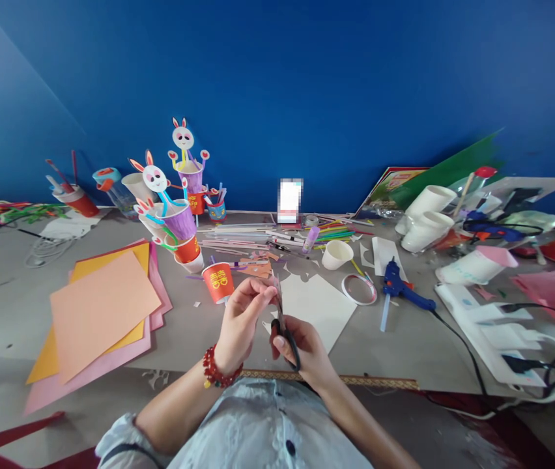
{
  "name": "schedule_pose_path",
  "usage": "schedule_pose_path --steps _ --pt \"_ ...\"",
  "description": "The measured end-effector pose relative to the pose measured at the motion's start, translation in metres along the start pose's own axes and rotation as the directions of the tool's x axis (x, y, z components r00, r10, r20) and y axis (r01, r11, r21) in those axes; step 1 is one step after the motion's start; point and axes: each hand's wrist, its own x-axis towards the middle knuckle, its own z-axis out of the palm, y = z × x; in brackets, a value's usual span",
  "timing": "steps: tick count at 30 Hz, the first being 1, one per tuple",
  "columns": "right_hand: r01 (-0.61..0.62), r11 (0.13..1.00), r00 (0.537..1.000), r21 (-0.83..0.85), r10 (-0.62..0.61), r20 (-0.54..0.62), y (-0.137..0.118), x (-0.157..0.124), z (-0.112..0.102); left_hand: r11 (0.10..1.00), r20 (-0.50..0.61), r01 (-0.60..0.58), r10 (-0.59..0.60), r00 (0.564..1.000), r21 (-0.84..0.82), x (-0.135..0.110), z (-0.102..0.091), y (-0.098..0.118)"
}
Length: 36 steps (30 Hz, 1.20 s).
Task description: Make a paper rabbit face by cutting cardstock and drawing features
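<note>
Pinching a small piece of pale paper (274,284) in the thumb and fingers of the left hand (243,316), a person (262,430) works at a gray craft table (182,345), with the right hand (311,352) curled through the handles of black-handled scissors (280,319). The piece is held above the table's near side, the blades close against it; cutting looks to be in hand, not finished. Just beyond lies a white sheet (326,306) with a notched edge, near orange scraps (258,268). Two rabbit figures (183,138) appear complete, faces and ears attached, rising from purple paper cups (180,223) set above red cups (188,250). A red double-happiness cup (217,283) carries no rabbit; its inside is hidden. Toward the blue wall (282,98), a small blue cup (217,211) holds slim sticks or pens, while a red holder (81,203) at far left contains thin tools, too blurred to name. White paper cups (426,231) lean at right, beyond a blue hot-glue gun (395,284).
</note>
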Motion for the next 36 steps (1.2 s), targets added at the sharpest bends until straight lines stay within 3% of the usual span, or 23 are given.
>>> schedule_pose_path --steps 7,10,15,20,24,31,36 --pt "0.026 1.0 0.999 0.016 -0.025 -0.035 0.008 0.002 0.004 1.0 -0.077 -0.03 0.03 0.997 0.007 -0.004 0.007 -0.006" --pt "0.073 0.997 0.986 0.007 -0.071 -0.15 0.004 0.005 0.004 0.999 -0.077 -0.041 0.043 0.996 0.028 -0.005 0.006 -0.008" --pt "0.155 0.988 0.928 -0.012 -0.15 -0.342 -0.01 0.013 0.004 0.987 -0.028 -0.085 0.09 0.996 0.138 -0.008 0.0 -0.013" --pt "0.218 0.976 0.915 -0.005 -0.207 -0.345 -0.013 0.019 0.007 0.892 0.032 -0.259 0.266 0.963 0.371 -0.013 -0.007 -0.019" --pt "0.209 0.977 0.905 -0.026 -0.204 -0.374 -0.015 0.02 0.007 0.828 0.082 -0.341 0.342 0.936 0.445 -0.016 -0.01 -0.017" --pt "0.2 0.965 0.928 -0.171 -0.243 -0.284 -0.025 0.024 0.001 0.849 0.14 -0.297 0.262 0.955 0.437 -0.015 -0.01 -0.014" --pt "0.13 0.981 0.958 -0.14 -0.161 -0.236 -0.026 0.019 -0.003 0.92 0.081 -0.183 0.165 0.983 0.347 -0.013 -0.01 -0.009"
